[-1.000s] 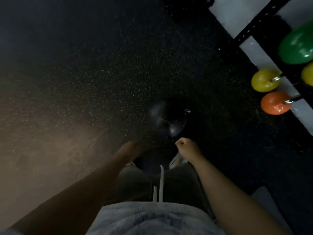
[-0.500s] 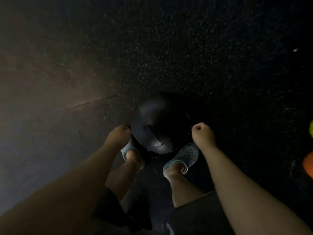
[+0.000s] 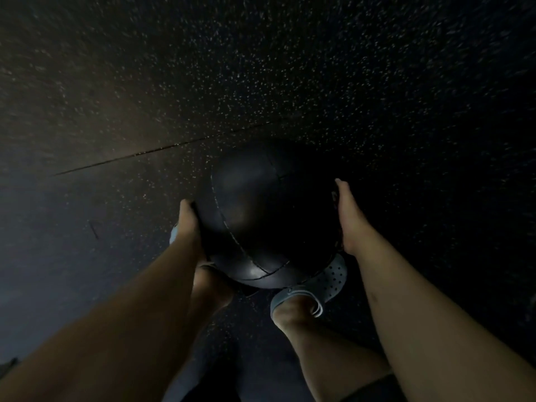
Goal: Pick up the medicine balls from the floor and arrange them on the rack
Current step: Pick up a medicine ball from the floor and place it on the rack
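Nearest the camera, two bare forearms reach forward and down from the lower corners of the dim picture. Between them stand the person's lower legs, and the right foot wears a pale blue perforated clog [image 3: 322, 285] planted on the floor. A sliver of a second clog [image 3: 173, 234] shows just behind the left wrist.

Beyond the feet, both hands press against a large black medicine ball [image 3: 269, 219]. The left hand [image 3: 190, 227] lies flat on the ball's left side, its fingers wrapped out of sight around the curve. The right hand [image 3: 346, 216] lies flat on the ball's right side, fingers straight and pointing away from the camera. So the ball sits clasped between the two palms, each hand spread wide on its surface. The ball shows stitched seams and a dull sheen on top. It hangs over the toes of both feet; whether it touches the floor cannot be told.

Farther out lies the dark rubber floor [image 3: 290, 82], flecked with pale specks. A thin seam [image 3: 139, 153] runs across it at a slant, left of the ball.
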Demonstrator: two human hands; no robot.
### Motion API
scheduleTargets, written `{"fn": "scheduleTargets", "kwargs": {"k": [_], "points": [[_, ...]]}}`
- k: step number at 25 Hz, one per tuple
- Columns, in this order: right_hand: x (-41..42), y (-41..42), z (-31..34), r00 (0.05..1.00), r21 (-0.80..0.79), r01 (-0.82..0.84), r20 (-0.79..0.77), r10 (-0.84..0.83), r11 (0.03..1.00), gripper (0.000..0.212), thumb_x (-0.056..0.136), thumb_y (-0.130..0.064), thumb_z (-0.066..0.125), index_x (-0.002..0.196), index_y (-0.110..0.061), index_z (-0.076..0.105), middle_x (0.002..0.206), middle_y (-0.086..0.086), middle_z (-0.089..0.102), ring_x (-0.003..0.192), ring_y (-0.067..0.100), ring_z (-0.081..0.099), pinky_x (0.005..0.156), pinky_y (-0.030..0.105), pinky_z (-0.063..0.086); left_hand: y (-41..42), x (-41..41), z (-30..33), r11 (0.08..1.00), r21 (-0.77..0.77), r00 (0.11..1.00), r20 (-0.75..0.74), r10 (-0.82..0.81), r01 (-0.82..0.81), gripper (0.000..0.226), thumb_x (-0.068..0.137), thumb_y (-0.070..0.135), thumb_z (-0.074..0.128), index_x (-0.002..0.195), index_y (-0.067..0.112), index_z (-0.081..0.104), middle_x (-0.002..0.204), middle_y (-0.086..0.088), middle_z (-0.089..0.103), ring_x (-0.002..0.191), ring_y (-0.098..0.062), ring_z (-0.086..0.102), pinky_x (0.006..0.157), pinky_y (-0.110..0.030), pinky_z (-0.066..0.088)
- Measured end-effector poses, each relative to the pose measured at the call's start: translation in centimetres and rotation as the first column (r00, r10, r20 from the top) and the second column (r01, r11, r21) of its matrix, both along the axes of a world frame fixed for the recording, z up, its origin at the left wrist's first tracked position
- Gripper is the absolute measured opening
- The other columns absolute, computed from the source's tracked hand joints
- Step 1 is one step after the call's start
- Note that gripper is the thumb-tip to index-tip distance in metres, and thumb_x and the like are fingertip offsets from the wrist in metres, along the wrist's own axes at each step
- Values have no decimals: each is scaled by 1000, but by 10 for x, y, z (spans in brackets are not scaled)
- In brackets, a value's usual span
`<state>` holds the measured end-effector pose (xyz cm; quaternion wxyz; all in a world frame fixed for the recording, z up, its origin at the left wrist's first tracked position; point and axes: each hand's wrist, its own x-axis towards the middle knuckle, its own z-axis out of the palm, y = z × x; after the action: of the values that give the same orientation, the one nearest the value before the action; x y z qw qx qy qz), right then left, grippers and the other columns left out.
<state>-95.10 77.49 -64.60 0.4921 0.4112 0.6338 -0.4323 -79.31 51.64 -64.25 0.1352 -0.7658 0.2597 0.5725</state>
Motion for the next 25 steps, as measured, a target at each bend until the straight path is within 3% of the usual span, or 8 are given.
{"fn": "scheduleTargets", "kwargs": {"k": [4, 8, 10, 13, 16, 18, 22, 25], "points": [[-36, 3, 102, 999, 3, 20, -46, -20, 1000, 101, 68, -86, 49, 156, -35, 44, 150, 3, 55, 131, 31, 56, 112, 52, 46, 16, -63, 113, 999, 31, 985, -172, -32, 38, 48, 106, 52, 37, 95, 17, 68, 95, -7, 69, 88, -24, 62, 70, -35, 47], [-76, 28, 260, 954, -45, 176, -240, -181, 983, 102, 69, -90, 47, 157, -38, 42, 156, 2, 51, 136, 29, 53, 116, 51, 42, 24, -141, 263, 993, 1, 911, -399, -109, 119, 46, 102, 50, 40, 102, 17, 72, 102, -9, 71, 93, -27, 66, 75, -39, 52], [-92, 43, 339, 889, -102, 265, -359, -284, 959, 98, 74, -89, 47, 156, -37, 44, 158, 0, 50, 138, 27, 52, 117, 49, 41, 34, -182, 333, 982, -50, 850, -493, -183, 182, 39, 98, 47, 43, 92, 18, 69, 96, -8, 68, 86, -24, 64, 73, -37, 51], [-108, 80, 483, 722, -211, 364, -551, -417, 907, 70, 95, -72, 44, 149, -30, 56, 146, 0, 61, 129, 23, 59, 110, 41, 49, 68, -247, 462, 940, -96, 703, -640, -310, 328, 37, 102, 38, 40, 75, 17, 56, 77, -3, 58, 74, -20, 56, 65, -34, 46], [-106, 126, 607, 503, -301, 434, -701, -505, 849, 44, 104, -54, 44, 109, -24, 77, 94, -3, 82, 90, 17, 74, 67, 21, 58, 115, -292, 574, 873, -134, 514, -762, -393, 469, 39, 99, 43, 43, 80, 19, 66, 76, -3, 68, 77, -23, 63, 67, -34, 50], [-98, 158, 670, 355, -328, 503, -765, -537, 800, 42, 102, -52, 48, 92, -22, 74, 74, -2, 77, 86, 25, 73, 67, 24, 55, 152, -311, 639, 835, -182, 379, -827, -416, 519, 40, 99, 46, 43, 81, 21, 69, 76, -2, 70, 78, -23, 64, 68, -31, 49], [-52, 234, 796, -13, -434, 594, -848, -530, 678, 60, 90, -71, 54, 117, -23, 77, 114, 8, 79, 112, 29, 71, 100, 37, 54, 241, -320, 776, 694, -271, 48, -914, -403, 667, 36, 97, 44, 40, 79, 23, 64, 86, -4, 65, 89, -27, 60, 74, -32, 48], [-2, 291, 875, -199, -459, 670, -869, -453, 584, 65, 89, -67, 54, 131, -18, 68, 122, 11, 74, 115, 33, 70, 95, 39, 56, 307, -299, 860, 615, -324, -169, -940, -297, 719, 42, 104, 47, 39, 87, 22, 68, 88, -5, 71, 87, -26, 65, 77, -32, 50]]}}
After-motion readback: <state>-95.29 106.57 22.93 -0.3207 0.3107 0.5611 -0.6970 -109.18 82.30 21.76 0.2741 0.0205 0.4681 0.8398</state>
